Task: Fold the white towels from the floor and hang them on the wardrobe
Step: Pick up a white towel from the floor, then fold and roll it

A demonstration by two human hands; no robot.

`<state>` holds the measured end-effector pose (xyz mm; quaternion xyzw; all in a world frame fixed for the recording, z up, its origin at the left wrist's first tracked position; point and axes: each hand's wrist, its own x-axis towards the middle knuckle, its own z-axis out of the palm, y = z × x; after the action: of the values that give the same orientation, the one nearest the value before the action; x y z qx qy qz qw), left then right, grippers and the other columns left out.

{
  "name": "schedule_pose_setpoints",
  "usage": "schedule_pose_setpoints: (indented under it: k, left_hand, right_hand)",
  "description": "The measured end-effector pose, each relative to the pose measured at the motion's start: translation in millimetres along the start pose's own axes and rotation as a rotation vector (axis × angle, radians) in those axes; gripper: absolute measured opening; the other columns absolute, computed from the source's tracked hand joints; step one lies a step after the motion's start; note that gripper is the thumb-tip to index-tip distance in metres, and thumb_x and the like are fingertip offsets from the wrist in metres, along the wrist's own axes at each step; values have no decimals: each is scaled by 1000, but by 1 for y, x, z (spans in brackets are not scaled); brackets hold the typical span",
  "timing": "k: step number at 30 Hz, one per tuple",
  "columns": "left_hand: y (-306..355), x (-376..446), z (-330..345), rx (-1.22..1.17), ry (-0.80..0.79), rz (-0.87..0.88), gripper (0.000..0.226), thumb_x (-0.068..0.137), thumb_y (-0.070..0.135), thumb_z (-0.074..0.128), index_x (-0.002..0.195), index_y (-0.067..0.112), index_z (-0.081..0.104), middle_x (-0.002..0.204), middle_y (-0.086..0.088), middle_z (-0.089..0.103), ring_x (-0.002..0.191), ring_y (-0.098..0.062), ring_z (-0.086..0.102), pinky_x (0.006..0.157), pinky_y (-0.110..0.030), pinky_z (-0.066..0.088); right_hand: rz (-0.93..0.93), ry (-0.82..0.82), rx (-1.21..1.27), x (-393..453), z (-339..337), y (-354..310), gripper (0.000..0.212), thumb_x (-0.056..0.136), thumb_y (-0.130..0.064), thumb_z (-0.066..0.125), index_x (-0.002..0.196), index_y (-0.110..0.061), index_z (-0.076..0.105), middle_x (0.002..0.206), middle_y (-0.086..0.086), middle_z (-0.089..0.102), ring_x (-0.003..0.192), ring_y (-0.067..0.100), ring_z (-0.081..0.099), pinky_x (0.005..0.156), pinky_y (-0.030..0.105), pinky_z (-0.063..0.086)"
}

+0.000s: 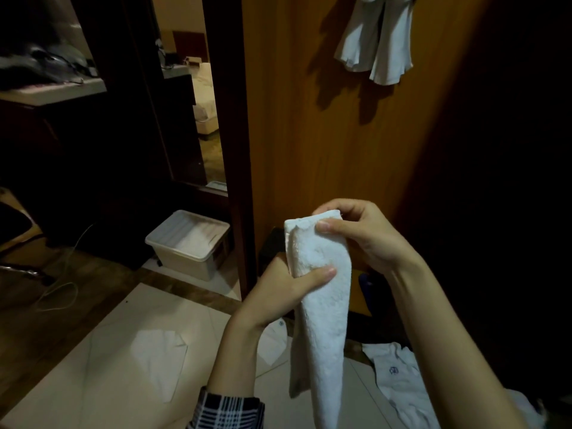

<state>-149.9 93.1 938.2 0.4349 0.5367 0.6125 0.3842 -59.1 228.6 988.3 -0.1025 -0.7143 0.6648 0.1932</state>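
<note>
White terry towel (pixel 322 292), folded into a narrow strip, frame centre: right hand (pixel 359 233) pinches its top, left hand (pixel 288 289) grips mid-strip. Pale cloth (pixel 379 41) already hangs on the wooden wardrobe (pixel 309 134), upper right, probably a towel. Another white towel (pixel 161 357) still on the floor tiles (pixel 108 382), lower left.

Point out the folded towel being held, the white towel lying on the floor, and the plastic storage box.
folded towel (pixel 322 292), head view, middle of its hanging length
white towel on the floor (pixel 161 363), head view, centre of the cloth
plastic storage box (pixel 188 239), head view, its lid
</note>
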Motion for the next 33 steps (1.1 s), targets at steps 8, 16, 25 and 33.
schedule_pose_setpoints:
  k: [8,16,25,33]
  left_hand:
    - [-1,2,12,-9,99,29,37,83,19,70,101,44,51,97,23,64,93,10,61,82,-20,54]
    - [5,4,8,-91,138,81,25,74,27,67,97,35,59,93,19,71,95,-6,67,86,-28,55]
    - [5,7,8,-70,292,131,17,87,13,64,84,30,62,77,18,72,77,-2,70,69,-21,57]
    - [-2,12,-3,-6,632,153,13,87,25,66,77,29,59,65,23,68,67,5,66,60,-18,55]
  right_hand:
    - [-39,112,-3,-6,11,6,7,60,-20,77,66,-23,74,76,0,70,75,16,66,60,27,53]
    - [-100,131,56,1,10,-1,7,61,-16,76,66,-21,74,76,-4,69,74,10,66,61,22,51]
    - [22,141,106,-1,19,26,41,67,-51,76,93,-20,69,87,-4,73,80,16,68,61,21,53]
    - [233,-1,23,-12,32,74,72,41,-70,82,82,-13,68,77,-1,73,72,13,69,60,19,52]
